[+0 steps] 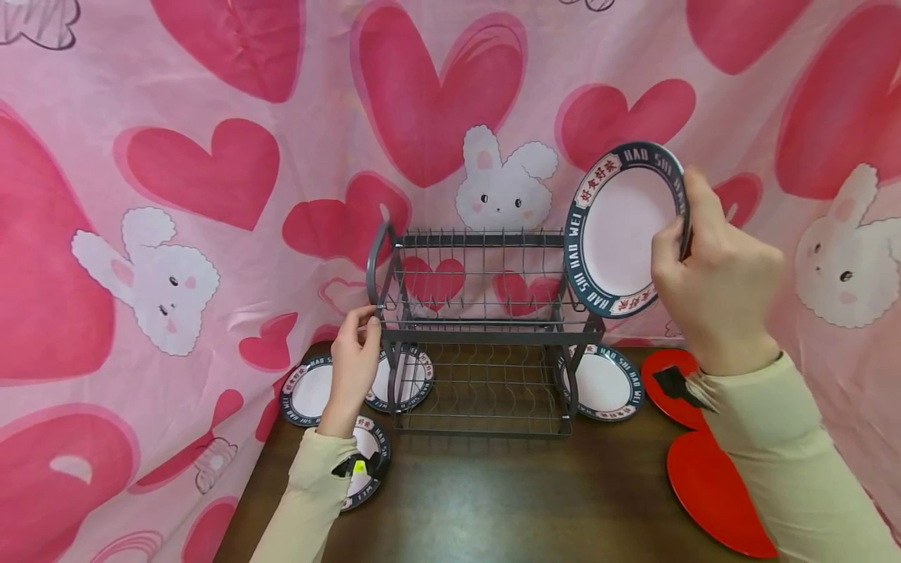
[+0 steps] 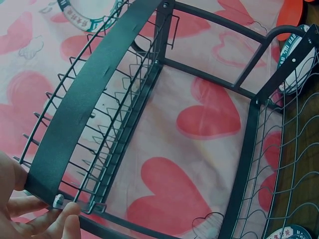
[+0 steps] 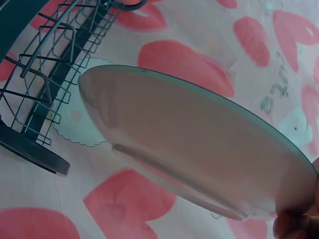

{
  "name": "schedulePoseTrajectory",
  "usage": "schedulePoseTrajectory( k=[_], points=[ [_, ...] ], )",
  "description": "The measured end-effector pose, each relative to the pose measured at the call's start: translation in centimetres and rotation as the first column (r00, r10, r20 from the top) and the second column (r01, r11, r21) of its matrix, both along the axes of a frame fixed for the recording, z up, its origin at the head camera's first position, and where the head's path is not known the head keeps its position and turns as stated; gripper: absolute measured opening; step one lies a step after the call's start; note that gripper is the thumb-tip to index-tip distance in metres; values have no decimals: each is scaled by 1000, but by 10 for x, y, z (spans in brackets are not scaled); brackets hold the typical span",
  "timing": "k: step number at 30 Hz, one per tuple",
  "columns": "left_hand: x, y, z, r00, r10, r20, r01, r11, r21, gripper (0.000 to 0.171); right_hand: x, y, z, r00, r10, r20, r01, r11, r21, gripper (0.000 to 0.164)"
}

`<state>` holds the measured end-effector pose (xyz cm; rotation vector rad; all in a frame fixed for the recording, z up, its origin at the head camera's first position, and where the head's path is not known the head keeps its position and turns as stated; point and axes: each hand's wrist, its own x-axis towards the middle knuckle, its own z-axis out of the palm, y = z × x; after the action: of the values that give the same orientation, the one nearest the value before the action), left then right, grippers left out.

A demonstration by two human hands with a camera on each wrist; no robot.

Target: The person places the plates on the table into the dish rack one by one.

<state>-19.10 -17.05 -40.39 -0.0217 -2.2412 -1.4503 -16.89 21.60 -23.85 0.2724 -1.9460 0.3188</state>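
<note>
My right hand [image 1: 725, 281] pinches a round plate [image 1: 629, 234] by its right edge, thumb on the front. The plate is white with a dark lettered rim and is held up tilted, overlapping the right end of the dish rack [image 1: 493, 338] in the head view. Its pale underside and foot ring face the right wrist camera. The dark metal rack has two wire tiers, and no plate stands in the upper one. With fingers and thumb about the front left corner of the upper tier, my left hand [image 1: 357, 356] grips the rack.
Several similar plates lie flat on the brown table [image 1: 507, 500]: a far left plate [image 1: 306, 391], a front left plate [image 1: 380, 450] and a right plate [image 1: 605, 383] beside the rack. Red heart-shaped pieces [image 1: 711, 493] lie at right. A pink heart-print cloth [image 1: 211, 78] hangs behind.
</note>
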Motion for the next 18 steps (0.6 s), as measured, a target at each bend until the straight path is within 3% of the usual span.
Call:
schedulePoseTrajectory(
  k=[8, 18],
  points=[
    [0, 1, 1, 1000, 7, 4, -7, 1000, 7, 32, -11, -5, -1, 999, 29, 35, -31, 998, 49, 46],
    [-1, 1, -1, 1000, 5, 10, -5, 1000, 9, 32, -31, -6, -7, 997, 17, 72, -18, 1000, 22, 44]
  ],
)
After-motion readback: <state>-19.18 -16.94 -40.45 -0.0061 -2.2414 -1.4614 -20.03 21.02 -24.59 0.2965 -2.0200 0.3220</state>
